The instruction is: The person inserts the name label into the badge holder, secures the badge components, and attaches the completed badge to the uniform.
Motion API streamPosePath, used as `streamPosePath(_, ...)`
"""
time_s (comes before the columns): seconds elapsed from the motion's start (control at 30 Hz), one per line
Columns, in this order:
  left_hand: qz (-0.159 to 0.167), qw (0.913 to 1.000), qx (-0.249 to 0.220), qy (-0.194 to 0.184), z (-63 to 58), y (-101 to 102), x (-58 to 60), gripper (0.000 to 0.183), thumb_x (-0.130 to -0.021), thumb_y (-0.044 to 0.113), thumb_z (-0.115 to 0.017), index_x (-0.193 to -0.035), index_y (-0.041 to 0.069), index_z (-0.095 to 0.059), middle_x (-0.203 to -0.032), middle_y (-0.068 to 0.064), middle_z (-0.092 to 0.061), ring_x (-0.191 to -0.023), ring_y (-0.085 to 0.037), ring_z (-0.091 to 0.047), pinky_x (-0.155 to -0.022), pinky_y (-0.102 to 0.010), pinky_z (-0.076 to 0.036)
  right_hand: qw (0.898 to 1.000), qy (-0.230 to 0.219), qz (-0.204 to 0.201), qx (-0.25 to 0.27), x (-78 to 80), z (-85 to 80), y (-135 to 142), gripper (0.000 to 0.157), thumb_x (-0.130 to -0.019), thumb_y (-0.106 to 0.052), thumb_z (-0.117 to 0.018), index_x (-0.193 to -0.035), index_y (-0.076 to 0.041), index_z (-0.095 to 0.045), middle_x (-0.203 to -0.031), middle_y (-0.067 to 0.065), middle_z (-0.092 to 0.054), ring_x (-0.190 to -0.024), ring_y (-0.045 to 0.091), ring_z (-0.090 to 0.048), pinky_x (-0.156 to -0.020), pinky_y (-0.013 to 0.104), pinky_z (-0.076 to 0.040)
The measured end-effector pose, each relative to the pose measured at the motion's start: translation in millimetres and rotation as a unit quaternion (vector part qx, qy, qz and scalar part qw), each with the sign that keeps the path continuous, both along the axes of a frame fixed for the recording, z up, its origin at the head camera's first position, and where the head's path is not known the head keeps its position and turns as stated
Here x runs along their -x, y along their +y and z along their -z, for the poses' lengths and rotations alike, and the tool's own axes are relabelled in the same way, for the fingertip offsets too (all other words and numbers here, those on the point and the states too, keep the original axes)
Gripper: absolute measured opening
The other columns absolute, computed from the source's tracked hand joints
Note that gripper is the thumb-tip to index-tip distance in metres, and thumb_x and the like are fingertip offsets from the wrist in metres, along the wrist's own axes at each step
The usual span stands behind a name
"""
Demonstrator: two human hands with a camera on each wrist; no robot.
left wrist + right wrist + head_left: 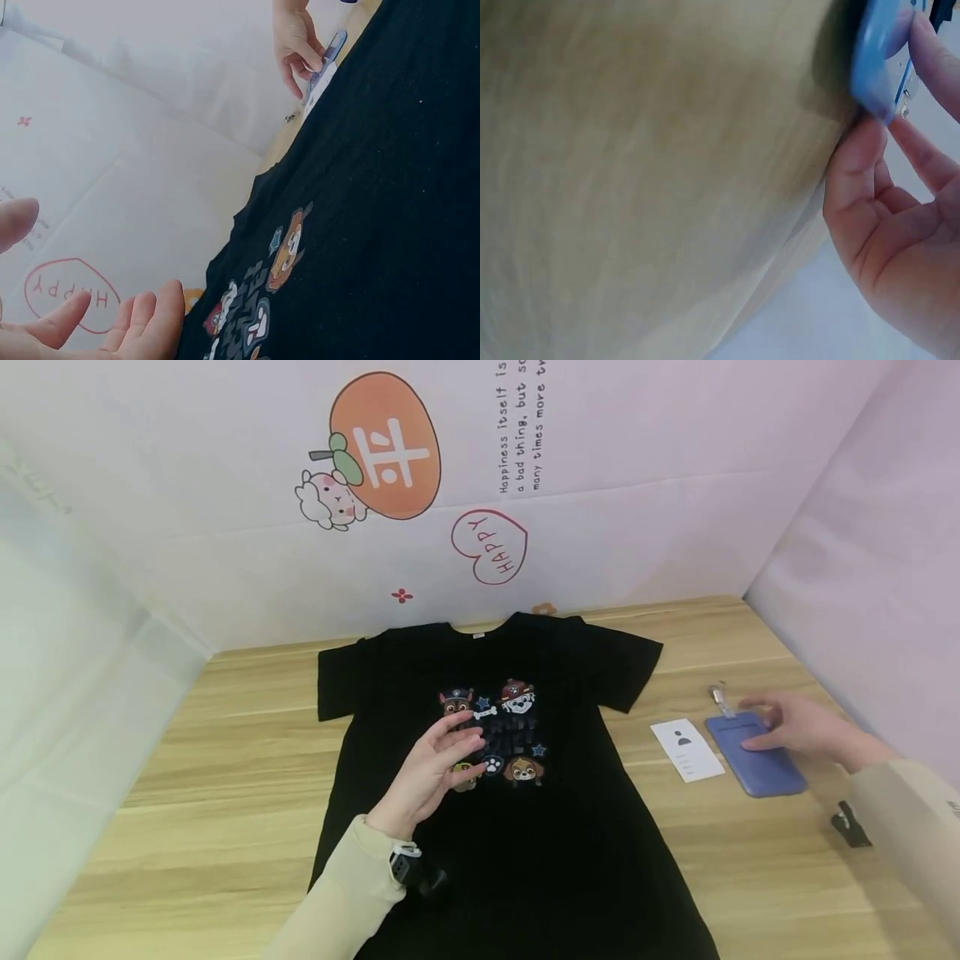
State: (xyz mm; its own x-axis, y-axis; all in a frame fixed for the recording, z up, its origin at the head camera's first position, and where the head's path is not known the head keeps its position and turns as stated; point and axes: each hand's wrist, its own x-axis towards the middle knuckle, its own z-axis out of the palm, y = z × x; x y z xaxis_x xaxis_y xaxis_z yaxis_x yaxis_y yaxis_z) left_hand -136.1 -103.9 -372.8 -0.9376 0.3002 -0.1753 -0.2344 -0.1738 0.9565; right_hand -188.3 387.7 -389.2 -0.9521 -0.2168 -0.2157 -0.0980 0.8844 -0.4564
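My left hand (431,768) hovers over the printed chest of a black T-shirt (585,827), its fingers loosely bent and holding nothing. Spread fingers of that hand (142,322) also show low in the left wrist view. On the right, my right hand (798,727) grips a blue badge holder (757,764) by its upper right edge. A metal clip (718,696) sits at the holder's top. Close up in the right wrist view, the blue holder (874,67) lies between the thumb and fingers. Left of it rests a white ID card (687,750) with a small portrait icon.
A small black object (851,825) lies near my right forearm. The wooden table (187,793) meets white printed cloth (637,543) at the back and sides. The shirt lies spread flat, collar toward the back cloth.
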Motion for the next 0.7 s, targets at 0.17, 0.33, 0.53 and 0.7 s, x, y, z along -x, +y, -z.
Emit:
streamPosePath(0.17,0.01,0.9998,0.014,0.006,-1.1,4,1.8,0.051,-0.096,0.005,-0.05,-0.143,0.002,-0.031,-0.138,-0.026,-0.038,-0.121,-0.027,-0.048,-0.097,-0.047,-0.046,1.0,-0.013,0.005,0.013,-0.9,-0.8,1,0.061,-0.079,-0.026,-0.076,-0.122,0.009,-0.05,-0.087,0.01,-0.056,-0.079,0.018,-0.051,-0.065,0.027,-0.042)
streamPosePath(0.33,0.026,0.9995,0.013,0.011,-5.4,8,2.2,0.053,-0.096,0.005,-0.05,-0.144,0.001,-0.028,-0.142,-0.028,-0.034,-0.13,-0.038,-0.039,-0.099,-0.048,-0.043,0.995,-0.052,0.023,0.078,-4.2,2.0,4,0.055,-0.086,-0.016,-0.068,-0.126,0.013,-0.045,-0.091,0.01,-0.055,-0.074,0.006,-0.051,-0.062,0.024,-0.05)
streamPosePath(0.53,0.027,0.9995,0.014,0.012,-6.5,11,1.6,0.052,-0.096,0.005,-0.05,-0.144,-0.001,-0.029,-0.14,-0.029,-0.034,-0.125,-0.032,-0.043,-0.099,-0.048,-0.044,0.985,-0.074,0.048,0.145,-4.2,6.5,11,0.042,-0.089,-0.013,-0.064,-0.123,0.007,-0.05,-0.096,0.008,-0.058,-0.077,0.001,-0.055,-0.067,0.026,-0.054)
streamPosePath(0.7,0.022,0.9995,0.021,0.01,-4.1,12,2.4,0.051,-0.096,0.006,-0.05,-0.143,-0.001,-0.03,-0.138,-0.028,-0.036,-0.119,-0.024,-0.047,-0.098,-0.047,-0.045,0.965,-0.098,0.06,0.235,-4.7,8.1,20,0.029,-0.092,-0.01,-0.059,-0.104,-0.036,-0.058,-0.097,-0.005,-0.059,-0.081,0.0,-0.06,-0.072,0.026,-0.055)
